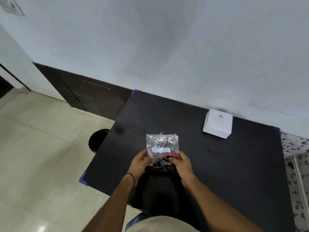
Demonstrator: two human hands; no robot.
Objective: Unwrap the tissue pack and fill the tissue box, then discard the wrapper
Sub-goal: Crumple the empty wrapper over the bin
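Observation:
A clear crinkled plastic wrapper point(161, 144) with a white label lies on the black table point(225, 164), partly pulled off a black tissue pack point(164, 166) printed "Dove". My left hand point(140, 164) grips the wrapper's near left edge. My right hand point(183, 166) holds the pack's right side at the wrapper's mouth. The white tissue box point(218, 123), with an oval slot on top, stands at the table's far right, against the wall and well apart from both hands.
A black round bin point(96, 139) stands on the tiled floor just off the table's left edge. The wall runs along the table's far side. A patterned cloth on a white frame point(296, 158) lies to the right of the table.

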